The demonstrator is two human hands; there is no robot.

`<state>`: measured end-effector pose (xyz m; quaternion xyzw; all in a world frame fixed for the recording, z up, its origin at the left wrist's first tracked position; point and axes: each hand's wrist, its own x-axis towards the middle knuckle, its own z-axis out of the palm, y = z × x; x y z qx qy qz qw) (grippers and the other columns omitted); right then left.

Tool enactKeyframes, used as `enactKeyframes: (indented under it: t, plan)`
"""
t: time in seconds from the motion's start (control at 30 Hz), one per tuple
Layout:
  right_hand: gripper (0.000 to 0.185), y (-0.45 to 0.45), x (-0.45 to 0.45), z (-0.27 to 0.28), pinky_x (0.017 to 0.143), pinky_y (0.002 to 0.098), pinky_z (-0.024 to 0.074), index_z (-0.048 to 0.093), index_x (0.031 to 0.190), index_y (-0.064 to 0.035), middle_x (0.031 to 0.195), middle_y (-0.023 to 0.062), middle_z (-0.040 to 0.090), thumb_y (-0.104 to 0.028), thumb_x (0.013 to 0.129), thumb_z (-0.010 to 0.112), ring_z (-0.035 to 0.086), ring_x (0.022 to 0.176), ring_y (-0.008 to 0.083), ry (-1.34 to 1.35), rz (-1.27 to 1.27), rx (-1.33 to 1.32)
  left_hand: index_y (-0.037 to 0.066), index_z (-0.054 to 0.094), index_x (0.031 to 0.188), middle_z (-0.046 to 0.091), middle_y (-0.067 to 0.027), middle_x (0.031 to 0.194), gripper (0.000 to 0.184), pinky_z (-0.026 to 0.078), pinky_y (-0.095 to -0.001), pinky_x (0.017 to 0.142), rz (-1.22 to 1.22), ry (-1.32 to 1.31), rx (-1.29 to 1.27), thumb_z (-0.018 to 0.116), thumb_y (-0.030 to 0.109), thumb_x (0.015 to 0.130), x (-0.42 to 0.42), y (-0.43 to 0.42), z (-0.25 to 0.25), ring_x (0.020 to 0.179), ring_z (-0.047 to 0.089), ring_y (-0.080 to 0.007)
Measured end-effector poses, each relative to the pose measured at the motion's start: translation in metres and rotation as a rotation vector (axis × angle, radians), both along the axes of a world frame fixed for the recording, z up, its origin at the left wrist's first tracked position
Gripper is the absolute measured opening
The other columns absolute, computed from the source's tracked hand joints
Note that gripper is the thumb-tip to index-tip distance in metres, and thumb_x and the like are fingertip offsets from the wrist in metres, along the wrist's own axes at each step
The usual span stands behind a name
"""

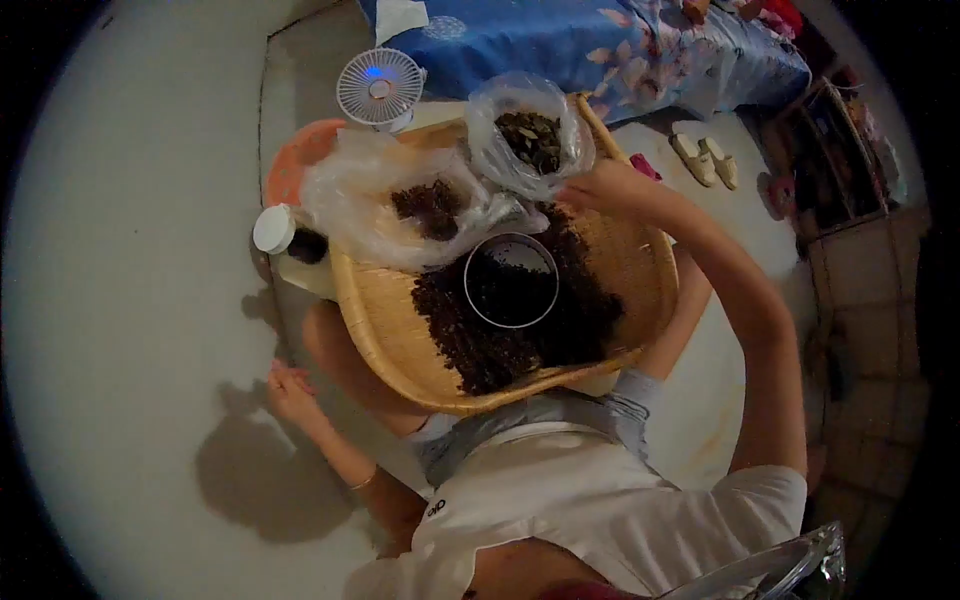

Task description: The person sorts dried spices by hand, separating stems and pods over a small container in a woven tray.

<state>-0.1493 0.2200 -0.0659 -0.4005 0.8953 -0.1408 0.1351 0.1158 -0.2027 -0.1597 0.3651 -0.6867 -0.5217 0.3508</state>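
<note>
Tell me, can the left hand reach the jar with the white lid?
Probably yes: the left hand looks empty, and nothing seems to block its way past the knee to the jar outside the tray.

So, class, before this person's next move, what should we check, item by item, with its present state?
1. Left hand free: ok, nothing visible in it, off the tray.
2. Right hand gripping the upper bag: cannot tell; it is at the bag's edge, fingertips unclear.
3. Upper bag open: ok, contents show.
4. Dark pieces all inside the round container: not ok, many lie around it.
5. White lid on the jar: ok.
</note>
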Motion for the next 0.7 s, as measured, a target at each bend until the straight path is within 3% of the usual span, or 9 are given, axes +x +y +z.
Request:
enactKeyframes:
  t: [0.13,0.17,0.23,0.3,0.4,0.5,0.6,0.7]
  plan:
    - [0.03,0.034,0.012,-0.037,0.067,0.0432,0.0449,0.057,0.096,-0.0068,0.08,0.0164,0.059,-0.033,0.084,0.047,0.059,0.073,0.0326,-0.164,-0.15,0.289,0.004,0.053,0.069,0.045,-0.002,0.053,0.032,0.032,-0.0243,0.041,-0.127,-0.085,-0.085,0.044,0.026,0.09,-0.012,0.026,0.061,0.047,0.042,-0.0079]
    - [0.028,0.041,0.016,-0.047,0.067,0.0429,0.0444,0.058,0.093,-0.0059,0.079,0.0166,0.06,-0.03,0.083,0.05,0.058,0.074,0.0331,-0.119,-0.08,0.228,0.003,0.054,0.07,0.047,-0.004,0.054,0.032,0.034,-0.0258,0.044,-0.278,-0.152,-0.481,0.043,0.026,0.09,-0.023,0.041,0.074,0.047,0.044,-0.0099]
    - [0.025,0.05,0.023,-0.063,0.068,0.0426,0.044,0.059,0.089,-0.0049,0.079,0.0167,0.06,-0.028,0.081,0.052,0.057,0.074,0.0337,-0.076,-0.014,0.159,0.003,0.055,0.078,0.052,-0.0074,0.058,0.028,0.04,-0.0279,0.051,-0.605,-0.24,-0.676,0.041,0.024,0.09,-0.043,0.075,0.102,0.051,0.049,-0.0149]
    - [0.027,0.046,0.032,-0.071,0.069,0.0429,0.0449,0.057,0.094,-0.0041,0.08,0.0178,0.06,-0.023,0.075,0.056,0.057,0.078,0.0344,-0.152,0.105,0.168,0.004,0.054,0.094,0.058,-0.0084,0.067,0.021,0.043,-0.029,0.059,-0.864,-0.391,-0.363,0.039,0.016,0.087,-0.053,0.119,0.133,0.063,0.057,-0.0204]
    - [0.031,0.036,0.047,-0.062,0.069,0.0432,0.0454,0.055,0.098,-0.0041,0.081,0.0184,0.059,-0.019,0.072,0.059,0.057,0.078,0.035,-0.119,0.194,0.195,0.004,0.042,0.12,0.063,-0.0122,0.084,0.037,0.045,-0.0349,0.071,-1.305,-0.353,-0.277,0.041,0.008,0.083,-0.053,0.161,0.147,0.082,0.061,-0.0232]
    - [0.032,0.037,0.051,-0.081,0.068,0.0433,0.0461,0.054,0.099,-0.0043,0.083,0.0173,0.059,-0.016,0.07,0.06,0.057,0.077,0.0348,-0.043,0.213,0.15,0.001,0.036,0.125,0.062,-0.0168,0.096,0.047,0.044,-0.0386,0.074,-1.426,-0.25,-0.378,0.046,0.01,0.08,-0.03,0.177,0.155,0.083,0.061,-0.0256]
    - [0.028,0.032,0.054,-0.082,0.068,0.0441,0.0475,0.054,0.094,-0.0052,0.082,0.0172,0.059,-0.017,0.069,0.06,0.058,0.08,0.0349,-0.019,0.203,0.178,-0.001,0.043,0.117,0.06,-0.0162,0.099,0.037,0.045,-0.0393,0.074,-1.316,-0.129,-0.465,0.043,0.007,0.081,0.016,0.149,0.151,0.084,0.061,-0.0262]
    - [0.023,0.033,0.051,-0.086,0.067,0.044,0.0473,0.055,0.089,-0.0049,0.08,0.0174,0.059,-0.017,0.07,0.058,0.058,0.079,0.0348,-0.011,0.21,0.194,0.0,0.05,0.11,0.06,-0.0127,0.1,0.031,0.044,-0.0374,0.074,-1.334,0.068,0.073,0.047,0.004,0.079,0.061,0.063,0.086,0.084,0.06,-0.0249]
